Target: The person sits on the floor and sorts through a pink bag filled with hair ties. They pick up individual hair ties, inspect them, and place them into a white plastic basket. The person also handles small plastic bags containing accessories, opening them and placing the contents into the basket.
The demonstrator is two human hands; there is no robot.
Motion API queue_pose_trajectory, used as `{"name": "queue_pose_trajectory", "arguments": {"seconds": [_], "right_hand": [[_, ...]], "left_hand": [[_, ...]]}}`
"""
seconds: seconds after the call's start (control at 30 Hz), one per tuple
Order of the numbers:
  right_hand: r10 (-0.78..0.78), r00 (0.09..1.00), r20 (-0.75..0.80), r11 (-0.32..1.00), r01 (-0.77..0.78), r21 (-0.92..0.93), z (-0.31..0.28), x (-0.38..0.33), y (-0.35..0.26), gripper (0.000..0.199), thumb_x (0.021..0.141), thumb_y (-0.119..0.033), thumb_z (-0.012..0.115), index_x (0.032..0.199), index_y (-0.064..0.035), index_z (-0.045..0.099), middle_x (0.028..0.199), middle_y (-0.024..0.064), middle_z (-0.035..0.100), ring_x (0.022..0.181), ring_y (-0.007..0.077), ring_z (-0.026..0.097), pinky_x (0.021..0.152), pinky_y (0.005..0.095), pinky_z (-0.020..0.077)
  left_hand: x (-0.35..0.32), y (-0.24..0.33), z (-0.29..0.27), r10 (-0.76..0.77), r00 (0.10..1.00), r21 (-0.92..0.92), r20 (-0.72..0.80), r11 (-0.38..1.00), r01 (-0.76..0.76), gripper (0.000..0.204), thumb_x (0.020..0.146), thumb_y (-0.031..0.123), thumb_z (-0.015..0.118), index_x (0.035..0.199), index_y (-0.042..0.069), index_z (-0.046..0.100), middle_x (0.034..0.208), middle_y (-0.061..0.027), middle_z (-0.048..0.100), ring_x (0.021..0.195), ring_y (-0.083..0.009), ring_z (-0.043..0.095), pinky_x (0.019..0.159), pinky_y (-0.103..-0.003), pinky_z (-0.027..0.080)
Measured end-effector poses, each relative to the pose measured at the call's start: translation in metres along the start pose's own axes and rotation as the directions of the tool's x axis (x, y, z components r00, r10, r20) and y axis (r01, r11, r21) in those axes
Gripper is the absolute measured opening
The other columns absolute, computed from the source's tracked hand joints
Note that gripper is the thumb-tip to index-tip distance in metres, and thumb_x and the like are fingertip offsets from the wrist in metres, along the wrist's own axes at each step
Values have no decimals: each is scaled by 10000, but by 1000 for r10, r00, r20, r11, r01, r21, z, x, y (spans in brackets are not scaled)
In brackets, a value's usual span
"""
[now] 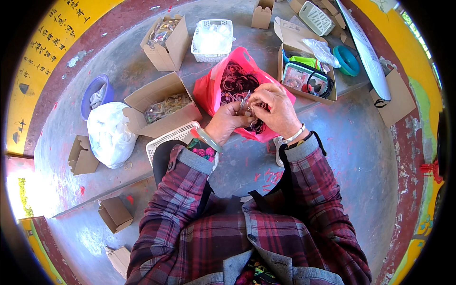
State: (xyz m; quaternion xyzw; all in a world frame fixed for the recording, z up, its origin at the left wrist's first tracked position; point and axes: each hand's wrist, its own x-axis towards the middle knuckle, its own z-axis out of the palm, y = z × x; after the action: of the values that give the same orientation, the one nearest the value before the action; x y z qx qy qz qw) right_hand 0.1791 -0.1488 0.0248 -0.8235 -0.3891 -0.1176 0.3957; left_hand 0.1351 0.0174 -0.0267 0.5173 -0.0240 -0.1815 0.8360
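Note:
Both hands meet over the mouth of a bright pink-red plastic bag point(205, 92). The bag holds a heap of dark and pinkish loops point(236, 78), which look like thin rings or bands. My left hand point(225, 123) is closed in a pinch around a small pale, thin loop-like piece point(245, 102). My right hand point(275, 105) comes from the right with its fingers pinched at the same piece. Its exact kind is too small to tell, and the fingers hide part of it.
Left of the bag stand an open cardboard box point(160, 92) of loops and a white basket point(173, 134). Further left are a white plastic sack point(112, 137) and purple basin point(108, 93). A cardboard box point(323, 99) with a clear container and a teal basin point(346, 61) sit right.

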Motion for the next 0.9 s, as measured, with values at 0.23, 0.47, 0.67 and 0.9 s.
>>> {"name": "queue_pose_trajectory", "arguments": {"seconds": [0.23,0.47,0.67,0.9], "right_hand": [[-35,998,47,999,36,-16,1,0,1,222,695,-59,590,915,-83,581,812,36,624,928,253,558,863,385,378],[-17,993,115,1000,20,-23,0,0,0,290,679,-38,564,966,-69,580,870,56,639,980,264,554,889,388,374],[-32,999,34,999,32,-11,1,-3,2,396,667,-27,544,1060,-64,563,940,87,633,1002,283,549,906,398,371],[23,989,148,1000,-20,-22,3,-2,-2,541,639,-4,515,1176,-67,508,896,90,641,1015,294,539,936,403,357]], "left_hand": [[2,-5,0,34,999,33,4,999,-34,279,791,-27,601,1063,-23,540,982,-64,596,904,-153,586,834,-279,472],[3,-7,-1,39,999,104,-35,994,-35,266,784,-26,604,1045,-26,553,967,-67,603,884,-147,583,822,-275,475],[2,-3,3,58,997,167,-54,985,-48,267,782,-28,606,1045,-21,561,943,-61,612,859,-122,576,796,-255,474],[2,-6,1,77,994,169,-82,984,-62,311,767,-57,602,1073,-26,553,965,-65,616,870,-128,581,797,-254,473]]}}
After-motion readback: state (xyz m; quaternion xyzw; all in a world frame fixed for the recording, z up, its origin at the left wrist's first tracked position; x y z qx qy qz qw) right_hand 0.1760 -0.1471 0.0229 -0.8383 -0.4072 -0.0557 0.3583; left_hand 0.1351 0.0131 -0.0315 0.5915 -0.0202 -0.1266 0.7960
